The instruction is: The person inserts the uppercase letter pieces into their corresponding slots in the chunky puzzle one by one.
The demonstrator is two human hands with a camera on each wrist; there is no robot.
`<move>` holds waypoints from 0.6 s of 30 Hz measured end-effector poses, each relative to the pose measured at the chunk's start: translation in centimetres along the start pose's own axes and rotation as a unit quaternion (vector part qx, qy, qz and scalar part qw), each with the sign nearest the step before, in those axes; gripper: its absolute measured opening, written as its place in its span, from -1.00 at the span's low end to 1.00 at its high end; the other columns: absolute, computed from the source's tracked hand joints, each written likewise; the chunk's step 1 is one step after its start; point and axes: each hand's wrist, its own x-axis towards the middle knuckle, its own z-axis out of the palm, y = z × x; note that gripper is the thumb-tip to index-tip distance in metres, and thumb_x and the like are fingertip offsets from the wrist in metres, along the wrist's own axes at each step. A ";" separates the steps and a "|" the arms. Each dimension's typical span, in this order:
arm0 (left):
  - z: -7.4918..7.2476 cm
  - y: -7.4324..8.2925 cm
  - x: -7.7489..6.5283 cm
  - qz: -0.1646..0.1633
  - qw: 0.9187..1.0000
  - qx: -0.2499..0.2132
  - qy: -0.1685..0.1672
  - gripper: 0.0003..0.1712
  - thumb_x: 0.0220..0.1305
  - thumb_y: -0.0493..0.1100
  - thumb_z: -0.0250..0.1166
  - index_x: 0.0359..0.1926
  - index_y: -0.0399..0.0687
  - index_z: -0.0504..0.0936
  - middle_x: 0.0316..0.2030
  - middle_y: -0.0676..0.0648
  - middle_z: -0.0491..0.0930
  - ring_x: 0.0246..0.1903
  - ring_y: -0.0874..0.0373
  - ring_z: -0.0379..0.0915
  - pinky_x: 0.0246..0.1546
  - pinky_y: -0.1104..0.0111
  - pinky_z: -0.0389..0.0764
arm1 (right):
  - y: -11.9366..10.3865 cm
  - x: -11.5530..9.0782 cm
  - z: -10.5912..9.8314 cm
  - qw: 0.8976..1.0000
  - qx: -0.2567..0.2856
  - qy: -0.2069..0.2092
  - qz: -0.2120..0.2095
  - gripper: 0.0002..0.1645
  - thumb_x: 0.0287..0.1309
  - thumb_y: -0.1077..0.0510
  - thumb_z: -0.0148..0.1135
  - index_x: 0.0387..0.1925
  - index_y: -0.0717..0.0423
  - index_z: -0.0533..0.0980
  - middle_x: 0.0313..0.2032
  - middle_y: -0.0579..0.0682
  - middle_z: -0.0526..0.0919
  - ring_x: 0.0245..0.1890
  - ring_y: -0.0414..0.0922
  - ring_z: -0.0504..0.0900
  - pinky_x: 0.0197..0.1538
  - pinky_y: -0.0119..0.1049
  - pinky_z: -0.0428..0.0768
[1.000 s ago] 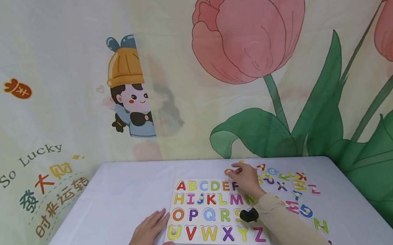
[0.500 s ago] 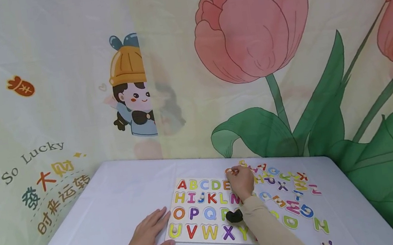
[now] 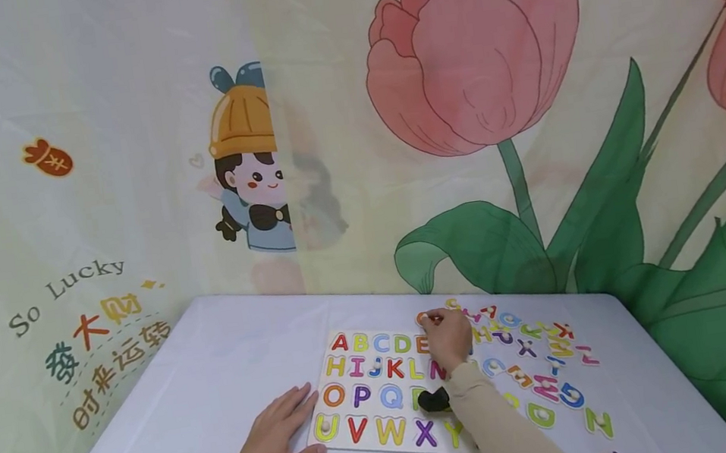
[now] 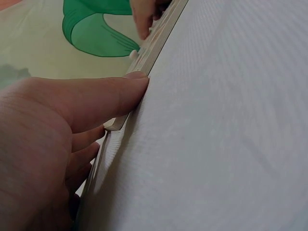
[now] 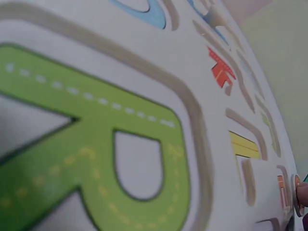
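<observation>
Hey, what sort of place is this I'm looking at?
Probably an indoor play or learning corner, though I can't be certain. It shows in the white cloth-covered table, the pale creased backdrop printed with large pink tulips, and the flat pale rectangular alphabet puzzle board with coloured letters.

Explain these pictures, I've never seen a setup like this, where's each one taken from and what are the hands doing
There's no machine: these are a person's bare hands. The wide picture is from a camera worn on the head; the close-ups are from one camera on each wrist. On the white table lies an alphabet board, with loose letter pieces mostly to its right. The left hand touches the board's edge, and the right hand appears to pinch an orange letter piece by the far edge.
</observation>
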 end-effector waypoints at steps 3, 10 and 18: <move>0.0 0.0 -0.1 0.003 1.000 0.002 0.000 0.01 0.26 0.36 0.41 0.58 -0.03 0.40 0.61 -0.10 0.25 0.61 -0.22 0.07 0.52 -0.29 0.13 | -0.1 0.0 -0.3 1.000 -0.006 -0.025 0.007 -0.80 0.31 0.08 0.50 -0.15 0.11 0.81 -0.34 0.03 0.71 -0.29 -0.03 0.60 -0.25 -0.22 0.47; 0.0 0.0 0.0 0.009 1.000 0.005 0.005 0.00 0.27 0.36 0.40 0.57 -0.04 0.41 0.61 -0.12 0.26 0.60 -0.24 0.09 0.51 -0.30 0.15 | -0.2 0.2 -1.3 0.994 0.003 -0.103 -0.025 -0.77 0.28 0.04 0.54 -0.10 0.04 0.82 -0.29 -0.03 0.67 -0.27 -0.09 0.56 -0.28 -0.30 0.49; 0.1 -0.1 0.0 0.011 1.000 0.004 0.009 -0.01 0.27 0.36 0.40 0.57 -0.03 0.42 0.60 -0.11 0.27 0.60 -0.24 0.10 0.51 -0.30 0.14 | -0.8 -0.1 -1.0 0.969 0.025 -0.218 -0.116 -0.82 0.31 0.03 0.52 -0.12 -0.02 0.81 -0.28 -0.07 0.61 -0.31 -0.15 0.54 -0.39 -0.37 0.57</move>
